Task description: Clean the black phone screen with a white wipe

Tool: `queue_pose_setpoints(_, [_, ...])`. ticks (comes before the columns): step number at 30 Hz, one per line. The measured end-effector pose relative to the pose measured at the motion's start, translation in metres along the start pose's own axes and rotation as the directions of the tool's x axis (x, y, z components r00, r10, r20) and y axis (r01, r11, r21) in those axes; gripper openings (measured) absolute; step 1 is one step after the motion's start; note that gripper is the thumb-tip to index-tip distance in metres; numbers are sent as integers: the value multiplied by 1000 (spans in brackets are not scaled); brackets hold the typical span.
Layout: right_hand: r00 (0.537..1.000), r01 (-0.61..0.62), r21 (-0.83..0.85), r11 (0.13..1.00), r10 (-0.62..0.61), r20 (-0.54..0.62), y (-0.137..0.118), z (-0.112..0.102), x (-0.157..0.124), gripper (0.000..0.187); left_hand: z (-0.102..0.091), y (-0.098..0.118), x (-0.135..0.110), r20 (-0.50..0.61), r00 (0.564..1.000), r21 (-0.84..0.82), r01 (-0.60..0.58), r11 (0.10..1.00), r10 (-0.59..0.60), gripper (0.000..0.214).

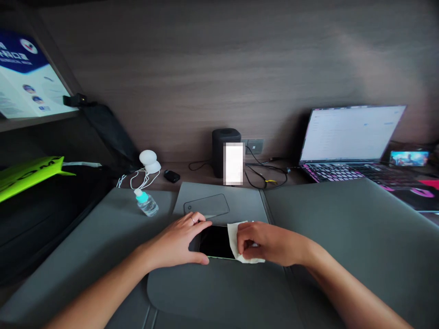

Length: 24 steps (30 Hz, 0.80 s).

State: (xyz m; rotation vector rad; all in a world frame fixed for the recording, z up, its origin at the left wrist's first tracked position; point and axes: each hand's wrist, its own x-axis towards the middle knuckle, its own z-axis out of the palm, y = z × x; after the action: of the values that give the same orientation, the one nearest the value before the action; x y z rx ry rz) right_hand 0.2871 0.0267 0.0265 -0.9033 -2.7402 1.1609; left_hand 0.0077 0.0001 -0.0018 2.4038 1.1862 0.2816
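Note:
A phone (216, 242) with a dark screen lies flat on the grey mat in front of me. My left hand (180, 242) grips its left end, thumb at the near edge and fingers at the far edge. Bunched in the fingers of my right hand (270, 242) is a white wipe (233, 237), pressed onto the phone's right end, which it covers. Just behind the phone, a thin dark-edged phone case or cover (207, 204) rests on the mat. To the left stands a small clear bottle (148, 204) with a teal and white top, slightly tilted in view.
Along the back are a white round device (148, 156) with cables, a black key fob (172, 176) and a black speaker (217, 155). An open laptop (350, 137) and a lit phone (409, 158) sit at the right. A black bag (51, 214) occupies the left side.

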Motion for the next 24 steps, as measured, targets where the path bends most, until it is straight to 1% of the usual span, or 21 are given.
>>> queue_pose_setpoints(3, [992, -24, -29, 999, 20, -126, 2, 2, 4, 12, 0, 0, 0, -5, 1000, -6, -4, 1000, 4, 76])
queue_pose_setpoints(4, [987, -28, -43, 999, 21, -159, 2, 2, 5, 12, 0, 0, 0, -5, 1000, -9, -4, 1000, 4, 76])
queue_pose_setpoints(5, [986, -27, -54, 998, 18, -168, 1, 3, 6, 11, 0, 0, 0, -5, 1000, -10, -3, 1000, 3, 76])
queue_pose_setpoints(10, [998, 23, -28, 999, -24, -53, -6, 6, 8, 10, 1, -2, 1, -2, 1000, -40, -6, 999, 6, 77])
queue_pose_setpoints(12, [997, 16, -33, 999, -19, -79, -6, 8, 10, 10, 1, -3, 1, -6, 1000, -45, -6, 999, 6, 77])
queue_pose_setpoints(15, [988, -14, -96, 995, -1, -156, -5, 7, 10, 12, 2, -4, 1, -9, 1000, -30, -7, 1000, 6, 77])
queue_pose_setpoints(16, [987, -26, -112, 993, 7, -163, -5, 6, 9, 12, 2, -3, 1, -9, 1000, -25, -8, 1000, 8, 77])
queue_pose_setpoints(17, [989, -30, -116, 993, 12, -148, -6, 5, 7, 13, 1, -3, 1, -6, 1000, -21, -8, 1000, 8, 77])
queue_pose_setpoints(20, [1000, 6, -66, 998, -8, -25, -8, 4, 3, 12, 0, -1, 0, 2, 1000, -18, 1, 1000, -1, 77])
queue_pose_setpoints(21, [1000, 13, -44, 999, -13, -2, -9, 4, 3, 12, 0, 0, 0, 3, 1000, -20, 0, 1000, 0, 77])
queue_pose_setpoints(22, [1000, 8, -31, 999, -8, -3, -9, 5, 3, 12, 0, 0, 0, 0, 1000, -22, -1, 1000, 1, 77])
queue_pose_setpoints(24, [997, -29, -33, 999, 27, -69, -7, 6, 5, 12, 0, 0, 0, -8, 1000, -24, -5, 1000, 5, 77])
